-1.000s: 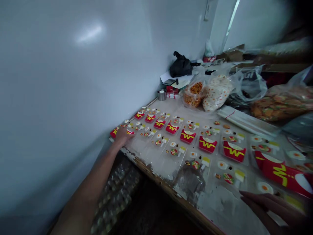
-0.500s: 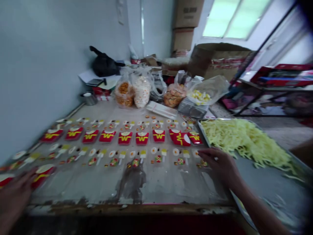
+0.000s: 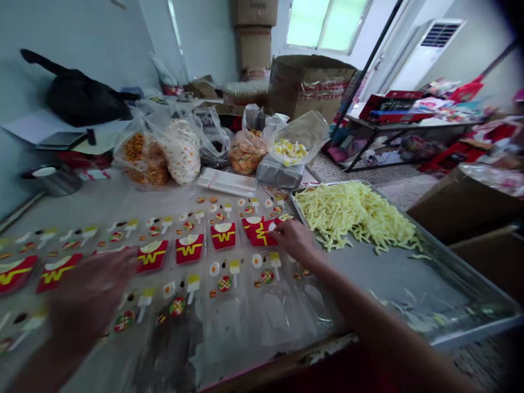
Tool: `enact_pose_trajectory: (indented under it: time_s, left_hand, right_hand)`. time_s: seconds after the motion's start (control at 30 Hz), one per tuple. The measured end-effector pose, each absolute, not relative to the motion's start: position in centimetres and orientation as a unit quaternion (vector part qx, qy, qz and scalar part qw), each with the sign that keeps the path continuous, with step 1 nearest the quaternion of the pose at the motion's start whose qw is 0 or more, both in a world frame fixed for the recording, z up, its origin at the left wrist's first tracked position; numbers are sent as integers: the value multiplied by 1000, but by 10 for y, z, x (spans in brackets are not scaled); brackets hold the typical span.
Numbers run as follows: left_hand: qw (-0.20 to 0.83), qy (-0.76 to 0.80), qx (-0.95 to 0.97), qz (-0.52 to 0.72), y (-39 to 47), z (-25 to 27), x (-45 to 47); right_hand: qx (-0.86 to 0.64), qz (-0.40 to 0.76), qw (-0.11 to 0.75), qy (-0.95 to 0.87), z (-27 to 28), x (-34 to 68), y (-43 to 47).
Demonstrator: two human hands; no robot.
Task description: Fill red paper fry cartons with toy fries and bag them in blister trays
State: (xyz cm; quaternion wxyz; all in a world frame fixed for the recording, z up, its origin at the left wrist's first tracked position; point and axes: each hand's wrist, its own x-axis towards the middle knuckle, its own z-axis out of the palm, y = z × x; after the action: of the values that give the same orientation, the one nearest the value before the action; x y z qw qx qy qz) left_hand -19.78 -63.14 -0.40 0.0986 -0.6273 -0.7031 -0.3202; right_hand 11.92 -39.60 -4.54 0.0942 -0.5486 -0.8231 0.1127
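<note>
Rows of clear plastic packets lie on the table, with small toy foods such as a fried egg (image 3: pixel 214 268) and a round pizza-like piece (image 3: pixel 224 283). Red toy fries cartons with a yellow zigzag (image 3: pixel 189 248) form a row across them. My right hand (image 3: pixel 295 238) has its fingertips pinched on the pale end of a sideways red fries carton (image 3: pixel 261 233), which overlaps another one. My left hand (image 3: pixel 92 295) is smeared by motion over the left packets, partly covering a carton; its fingers cannot be made out.
A metal tray (image 3: pixel 487 322) to the right holds a heap of pale yellow toy fries (image 3: pixel 352 210). Behind the packets stand plastic bags of small pieces (image 3: pixel 182 153), a white stack of clear bags (image 3: pixel 227 183), a metal cup (image 3: pixel 53 180) and a black bag (image 3: pixel 82 98). Cardboard boxes (image 3: pixel 315 82) are at the back.
The view has turned to the right. My right hand has moved from the lower egg packet up to the sideways carton. My left hand has moved right, away from the cartons at the near left.
</note>
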Motion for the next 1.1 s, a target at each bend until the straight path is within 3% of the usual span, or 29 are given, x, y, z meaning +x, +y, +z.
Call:
enact_pose_trajectory:
  time_s: [0.13, 0.23, 0.4, 0.57, 0.7, 0.83, 0.97, 1.03, 1.1]
  left_hand:
    - [96, -584, -777, -213, -492, -53, -118]
    - [80, -566, -801, -179, -428, -65, -50]
    - [13, -556, -808, -196, -406, -60, -21]
    - [30, -583, -778, -232, -412, -68, -42]
    - [50, -549, -804, -222, -418, -67, -21]
    - [2, -493, -846, -201, -422, -56, 30]
    - [-58, -591, -777, -208, -424, -52, 54]
    - [-105, -628, -745, -198, -426, -52, 54]
    - [-142, -640, -729, -198, -429, -52, 52]
  right_hand:
    - [-585, 192, 77, -784, -47, 104, -390]
    - [-577, 259, 130, -764, -44, 104, -391]
    - [-578, 243, 248, -739, -40, 117, -400]
    - [-599, 218, 306, -707, -38, 166, -406]
    - [-577, 145, 287, -751, -39, 191, -425]
    - [-507, 143, 253, -811, -36, 213, -429]
    - [-471, 76, 158, -865, -40, 276, -402]
    - [-451, 90, 86, -884, -44, 319, -390]
    - [-450, 148, 91, -876, -47, 362, -386]
